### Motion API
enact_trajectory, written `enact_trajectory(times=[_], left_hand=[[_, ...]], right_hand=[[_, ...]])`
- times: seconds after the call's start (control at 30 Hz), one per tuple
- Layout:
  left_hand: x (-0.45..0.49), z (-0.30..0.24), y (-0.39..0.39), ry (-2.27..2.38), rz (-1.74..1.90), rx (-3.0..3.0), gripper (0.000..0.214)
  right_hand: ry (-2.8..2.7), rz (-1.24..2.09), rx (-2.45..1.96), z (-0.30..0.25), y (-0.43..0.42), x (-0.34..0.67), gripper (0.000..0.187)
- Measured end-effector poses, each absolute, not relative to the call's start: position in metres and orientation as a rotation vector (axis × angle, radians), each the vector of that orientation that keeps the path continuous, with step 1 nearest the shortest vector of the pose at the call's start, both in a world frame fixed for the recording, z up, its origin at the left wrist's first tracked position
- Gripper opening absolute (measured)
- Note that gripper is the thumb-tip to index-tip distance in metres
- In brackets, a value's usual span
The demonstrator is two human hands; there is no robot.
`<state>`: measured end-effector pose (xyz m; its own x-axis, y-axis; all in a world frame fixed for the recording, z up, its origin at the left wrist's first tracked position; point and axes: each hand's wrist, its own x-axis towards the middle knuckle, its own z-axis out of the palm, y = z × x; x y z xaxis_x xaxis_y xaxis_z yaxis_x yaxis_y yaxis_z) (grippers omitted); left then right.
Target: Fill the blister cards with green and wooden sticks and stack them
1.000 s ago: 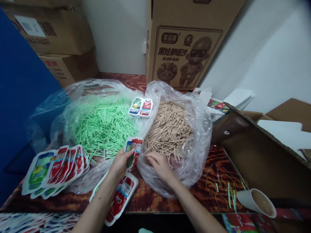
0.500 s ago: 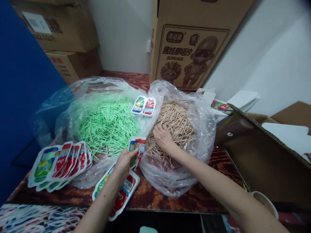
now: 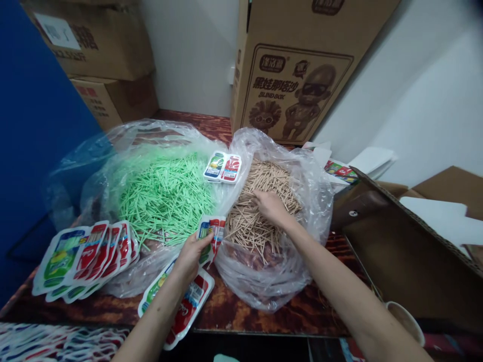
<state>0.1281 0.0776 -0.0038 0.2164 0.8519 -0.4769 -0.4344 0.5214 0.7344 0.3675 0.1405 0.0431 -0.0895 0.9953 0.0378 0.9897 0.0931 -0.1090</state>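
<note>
A tall cardboard box (image 3: 298,70) printed "BLIND BOX" stands directly behind the bag of tan sticks (image 3: 287,261), a clear plastic bag sitting open on a dark wooden table (image 3: 234,311). An open brown carton (image 3: 407,251) lies to the right of that bag. A bag of green sticks (image 3: 162,193), also clear plastic, presses against its left side. Further left of the bag, a fan of packets (image 3: 86,256) is spread flat.

The right hand (image 3: 271,206) rests palm down on the sticks inside the bag, fingers loosely together; whether they pinch any sticks cannot be told. The left hand (image 3: 190,256) is at the bag's front left edge, thumb and fingers clamped on a small packet (image 3: 212,234) held upright against the plastic. A twin packet (image 3: 222,167) sits at the bag's back left rim. A paper cup (image 3: 405,319) lies well to its front right.
</note>
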Motion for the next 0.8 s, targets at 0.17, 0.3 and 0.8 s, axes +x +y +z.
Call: enact_trajectory(times=[0.17,0.3,0.8], left_hand=[[0.128,-0.003,0.077,1.008,0.938,0.511,0.038],[0.129,-0.005,0.076,1.014,0.93,0.554,0.036],[0.131,-0.003,0.075,1.025,0.957,0.519,0.037]], right_hand=[[-1.733,0.72,-1.803,0.057,0.148,0.377,0.019],[-1.166,1.184,-1.409,0.068,0.144,0.379,0.007],[-1.056,1.08,-1.289,-0.043,0.011,0.288,0.017]])
